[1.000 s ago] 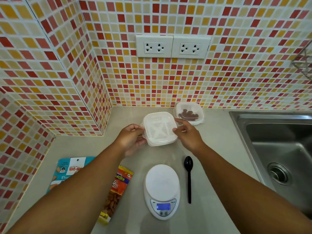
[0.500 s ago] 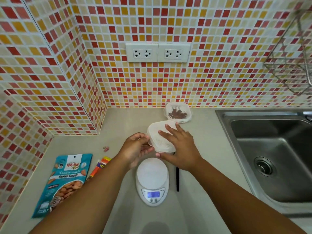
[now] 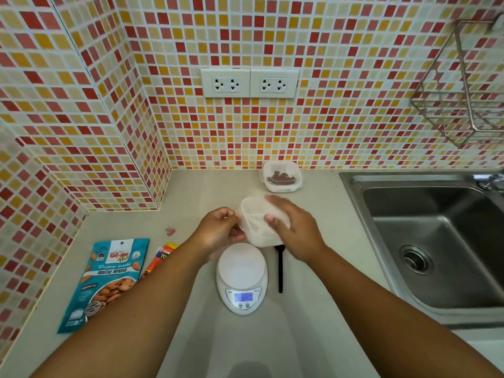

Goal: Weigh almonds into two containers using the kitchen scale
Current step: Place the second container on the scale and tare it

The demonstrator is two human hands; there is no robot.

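An empty white perforated container [image 3: 255,223] is held tilted just above the far edge of the white kitchen scale [image 3: 242,276], whose display is lit. My left hand [image 3: 218,231] grips its left rim, and my right hand [image 3: 293,229] holds its right side with fingers spread over it. A second identical container [image 3: 282,176] with almonds in it stands by the back wall. A teal bag of roasted almonds [image 3: 105,282] lies at the left, with an orange almond packet [image 3: 163,255] beside it, partly hidden by my left arm.
A black spoon [image 3: 280,271] lies right of the scale. A small pink binder clip [image 3: 170,231] sits on the counter near the tiled corner. A steel sink [image 3: 441,241] fills the right side, with a wire rack [image 3: 463,85] on the wall above it.
Both hands brought the empty container from near the back wall toward me, tilting it, until it hangs over the scale's far edge. The camera view shifted, showing more wall.
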